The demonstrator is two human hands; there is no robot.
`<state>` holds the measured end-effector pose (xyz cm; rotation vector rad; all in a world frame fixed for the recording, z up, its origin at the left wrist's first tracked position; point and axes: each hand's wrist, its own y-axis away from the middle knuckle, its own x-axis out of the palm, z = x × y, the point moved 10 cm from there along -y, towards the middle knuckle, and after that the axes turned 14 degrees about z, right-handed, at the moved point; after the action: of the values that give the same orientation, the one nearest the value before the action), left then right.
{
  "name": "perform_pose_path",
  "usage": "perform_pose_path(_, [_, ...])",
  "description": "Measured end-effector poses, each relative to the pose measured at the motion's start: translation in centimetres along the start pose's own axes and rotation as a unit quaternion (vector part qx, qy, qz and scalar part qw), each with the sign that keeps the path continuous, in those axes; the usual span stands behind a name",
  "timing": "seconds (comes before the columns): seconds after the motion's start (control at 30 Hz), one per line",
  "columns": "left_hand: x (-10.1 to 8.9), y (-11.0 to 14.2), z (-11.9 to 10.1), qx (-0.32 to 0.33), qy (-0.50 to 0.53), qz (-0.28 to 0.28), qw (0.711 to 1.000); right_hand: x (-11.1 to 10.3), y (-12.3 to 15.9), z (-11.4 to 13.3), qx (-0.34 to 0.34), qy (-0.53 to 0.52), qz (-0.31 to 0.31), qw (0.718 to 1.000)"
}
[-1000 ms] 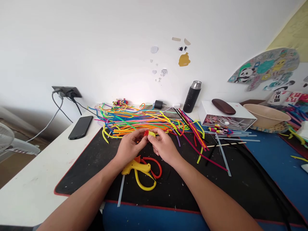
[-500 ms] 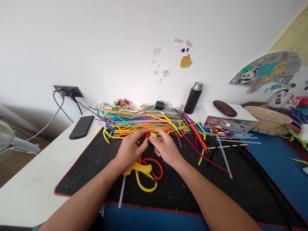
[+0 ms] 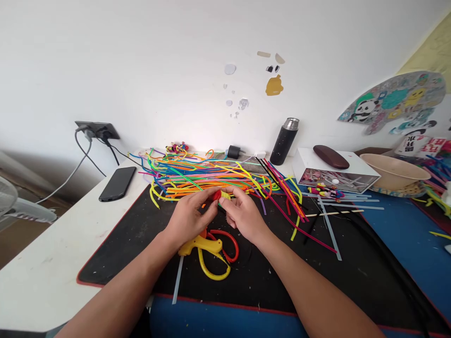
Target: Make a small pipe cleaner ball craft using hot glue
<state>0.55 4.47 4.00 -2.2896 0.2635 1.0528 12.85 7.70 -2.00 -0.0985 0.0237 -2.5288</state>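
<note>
Between my two hands is a small red and yellow piece of coiled pipe cleaner (image 3: 224,195), partly hidden by the fingers. My left hand (image 3: 193,213) pinches its red end with thumb and fingertips. On the yellow end, the fingers of my right hand (image 3: 244,212) are closed. Below the hands, a yellow glue gun (image 3: 200,244) lies on the black mat (image 3: 268,286), with a clear glue stick (image 3: 178,279) poking out at its back. Scissors with red and yellow handles (image 3: 215,277) lie partly under the glue gun. Behind my hands spreads a pile of colourful pipe cleaners (image 3: 197,176).
A phone (image 3: 117,184) lies at the left, near a fan (image 3: 21,209). At the back stand a black thermos (image 3: 284,142) and a white box (image 3: 310,164) with a brown case (image 3: 331,157) on top. Glue sticks (image 3: 330,227) and a beige bowl (image 3: 394,168) are at the right.
The view has shifted slightly. Both hands keep hold of the red and yellow piece, with only slight finger movement.
</note>
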Motion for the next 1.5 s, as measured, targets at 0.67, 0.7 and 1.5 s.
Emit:
perform_pose_path(0.67, [-0.29, -0.26, 0.15, -0.017, 0.024, 0.019, 0.999, -0.05, 0.10, 0.47, 0.000, 0.002, 0.002, 1.000])
perform_pose_path(0.7, [-0.35, -0.29, 0.08, -0.016, 0.024, 0.018, 0.999, -0.05, 0.09, 0.52, 0.000, 0.002, 0.002, 1.000])
perform_pose_path(1.5, [-0.70, -0.13, -0.18, -0.013, -0.012, -0.006, 1.000, 0.61, 0.11, 0.56, -0.003, -0.006, 0.012, 1.000])
